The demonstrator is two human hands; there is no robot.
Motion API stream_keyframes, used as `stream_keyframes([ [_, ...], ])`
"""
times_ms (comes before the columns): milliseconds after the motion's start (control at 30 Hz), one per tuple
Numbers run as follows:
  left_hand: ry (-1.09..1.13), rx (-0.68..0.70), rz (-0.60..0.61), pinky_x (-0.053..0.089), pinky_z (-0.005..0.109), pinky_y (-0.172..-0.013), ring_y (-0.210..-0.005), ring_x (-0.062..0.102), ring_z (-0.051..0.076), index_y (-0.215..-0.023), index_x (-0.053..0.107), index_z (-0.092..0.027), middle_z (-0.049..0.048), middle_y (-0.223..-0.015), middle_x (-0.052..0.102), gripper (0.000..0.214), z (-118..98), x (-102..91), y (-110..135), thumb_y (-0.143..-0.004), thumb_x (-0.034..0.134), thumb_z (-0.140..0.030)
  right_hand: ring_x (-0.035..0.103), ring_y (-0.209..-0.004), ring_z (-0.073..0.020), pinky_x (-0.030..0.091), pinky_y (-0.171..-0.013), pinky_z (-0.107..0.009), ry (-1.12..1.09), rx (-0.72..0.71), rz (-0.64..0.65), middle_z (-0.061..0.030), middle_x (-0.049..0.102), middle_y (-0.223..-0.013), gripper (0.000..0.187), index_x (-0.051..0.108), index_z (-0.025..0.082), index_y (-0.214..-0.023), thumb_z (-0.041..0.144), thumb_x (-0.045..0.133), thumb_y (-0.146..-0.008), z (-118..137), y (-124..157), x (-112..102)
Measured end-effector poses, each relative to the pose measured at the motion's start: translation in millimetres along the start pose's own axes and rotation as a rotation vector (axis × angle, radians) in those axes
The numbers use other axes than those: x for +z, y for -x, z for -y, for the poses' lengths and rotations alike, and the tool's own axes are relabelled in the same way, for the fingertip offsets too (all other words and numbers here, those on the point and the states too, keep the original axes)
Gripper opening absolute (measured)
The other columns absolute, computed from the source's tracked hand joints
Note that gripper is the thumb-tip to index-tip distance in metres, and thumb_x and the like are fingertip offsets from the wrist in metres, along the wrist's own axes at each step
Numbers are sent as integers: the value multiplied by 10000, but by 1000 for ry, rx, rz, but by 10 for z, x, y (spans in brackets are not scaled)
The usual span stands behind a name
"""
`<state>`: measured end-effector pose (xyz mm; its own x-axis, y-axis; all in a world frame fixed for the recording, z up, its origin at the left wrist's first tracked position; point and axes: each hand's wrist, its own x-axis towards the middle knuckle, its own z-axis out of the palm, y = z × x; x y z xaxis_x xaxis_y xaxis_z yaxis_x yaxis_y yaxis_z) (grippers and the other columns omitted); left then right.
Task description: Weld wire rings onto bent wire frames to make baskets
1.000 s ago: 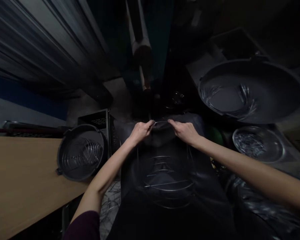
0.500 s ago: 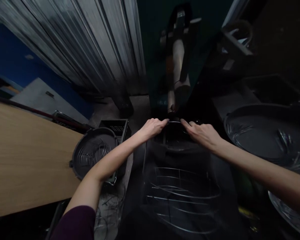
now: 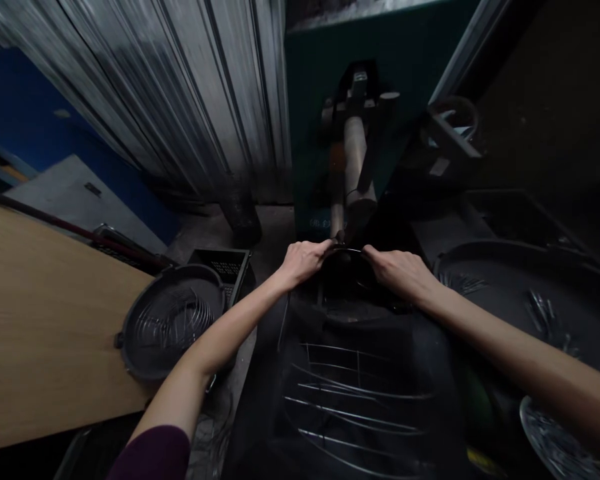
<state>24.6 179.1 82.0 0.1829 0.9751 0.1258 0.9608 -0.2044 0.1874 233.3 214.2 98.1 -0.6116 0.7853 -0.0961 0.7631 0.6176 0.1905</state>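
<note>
My left hand [image 3: 303, 261] and my right hand [image 3: 399, 272] are both closed on a thin wire ring [image 3: 348, 251], one at each side of it. The ring sits right under the lower tip of a press machine's vertical shaft [image 3: 354, 160]. Below the hands lies a dark work surface [image 3: 430, 347] with a round wire grille [image 3: 353, 400] resting on it, close to my body. The lighting is dim and the ring's far edge is hard to make out.
A black basin [image 3: 167, 320] with wire rings stands at the left on a wooden table [image 3: 40, 320], next to a black crate [image 3: 225, 263]. A big black tub [image 3: 530, 300] with wire pieces is at the right. Corrugated metal wall [image 3: 180, 87] behind.
My hands carried the wire ring forward up to the press shaft, and my view tilted up to show more of the machine and the wall.
</note>
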Motion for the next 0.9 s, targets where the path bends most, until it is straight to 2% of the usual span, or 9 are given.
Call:
stream_keyframes([
  [100,33,-50,-9,424,244,-641,-807,663,202,-1142,626,-281,53,-910,719,391,-2,-19,-43,-929,369,-483,654,-671,-231,269,-488,-262,-9,0,-29,-104,689,-829,386,463,200,-1276,178,307,-924,-26,-36,47],
  [300,23,-31,28,440,255,-680,-821,666,204,-1161,634,-295,58,-917,719,345,-2,-57,-107,-926,407,-405,652,-674,-237,311,-509,-262,-24,9,-22,-109,692,-836,436,443,210,-1341,187,322,-922,-54,-99,79],
  [900,50,-53,20,454,262,-714,-887,669,209,-1135,657,-314,33,-983,728,360,14,-71,-143,-914,413,-460,631,-667,-236,261,-507,-260,-122,22,-1,-113,670,-810,406,458,232,-1320,282,295,-951,-90,-161,130],
])
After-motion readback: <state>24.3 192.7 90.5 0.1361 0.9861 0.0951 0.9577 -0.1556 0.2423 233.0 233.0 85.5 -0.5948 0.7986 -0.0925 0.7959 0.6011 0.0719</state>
